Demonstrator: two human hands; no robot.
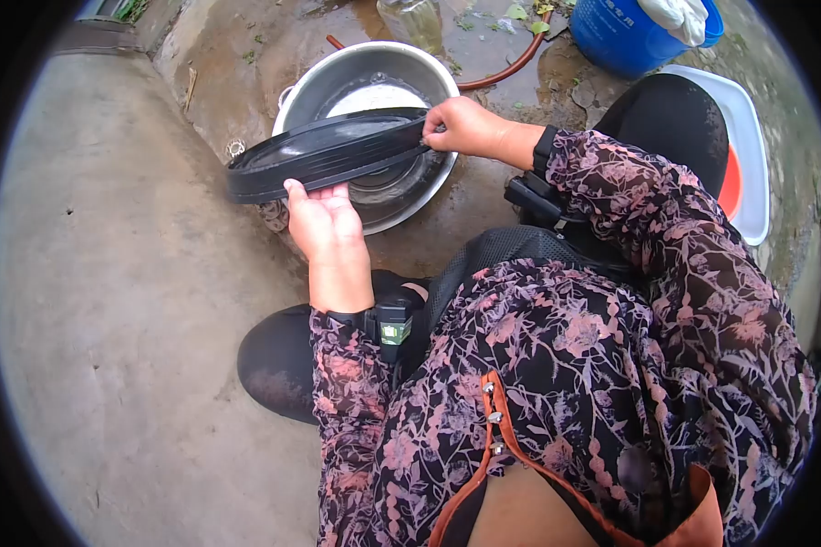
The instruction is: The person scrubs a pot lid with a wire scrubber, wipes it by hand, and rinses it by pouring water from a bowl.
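Both hands, left (324, 219) & right (465, 126), gripped a black rubber tyre (324, 155) over a round silver metal bowl (337, 77).

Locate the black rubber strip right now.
Head view, upper centre: black rubber strip held by left hand and right hand, over the metal basin.

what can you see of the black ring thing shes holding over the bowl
The black ring looks like a wide, flat band of rubber or plastic with a raised rim, glossy and wet-looking. It is held nearly edge-on, tilted, above the metal basin. The right hand grips its right end; the left hand supports its lower edge from below with fingers up. Its far side is hidden.
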